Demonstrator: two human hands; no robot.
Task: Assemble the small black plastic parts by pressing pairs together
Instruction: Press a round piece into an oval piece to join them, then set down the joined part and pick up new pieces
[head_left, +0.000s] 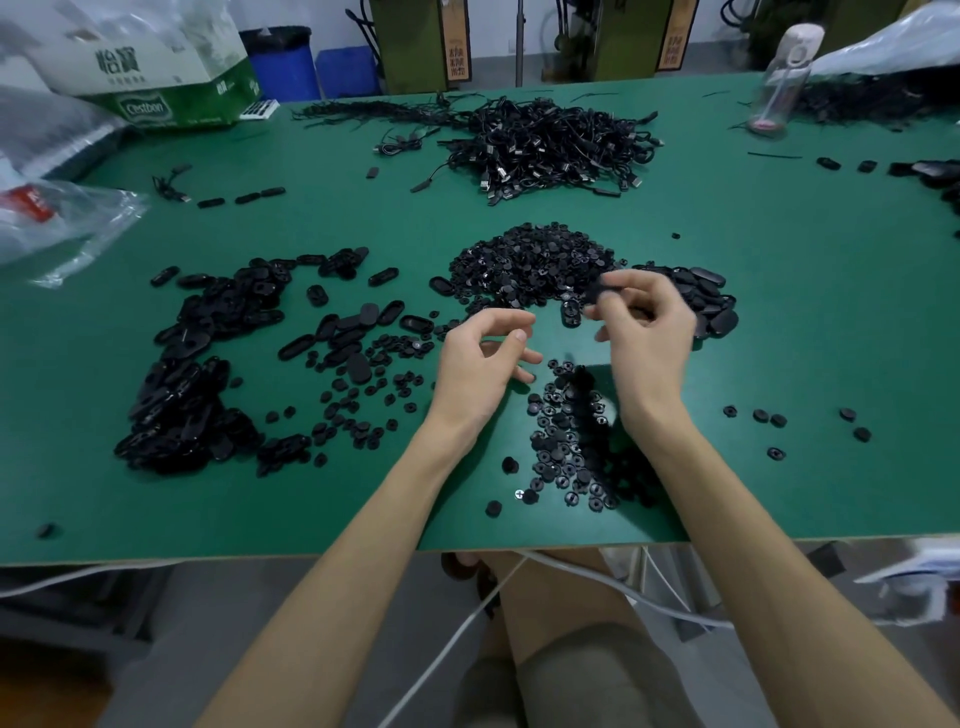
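From here the small black part (602, 292) is a motion-blurred lump, so I cannot tell its long axis or which way it points. It sits pinched between the thumb and forefinger of my right grip (649, 332), raised above the bench (805, 322). That grip is clenched round the part, and its other fingers curl in below.

My left grip (478, 358) is just beside it, palm turned inward, fingers loosely curled with thumb and forefinger apart. I see nothing held in it.

Between the two grips an oval shell (570, 314) lies flat, its long axis running away from me. Just beyond the grips is a heap of small round pieces (530, 262). Flat oval covers (709, 301) lie just right of the right grip. More round pieces (571, 436) lie between my forearms, and dark oval housings (202, 364) spread well to the left of the left grip.

The bench top is green. Far beyond the grips lies a tangle of black cables (550, 145), with a cardboard box (156, 67), a clear plastic bag (67, 218) and a clear bottle (784, 73) at the edges.
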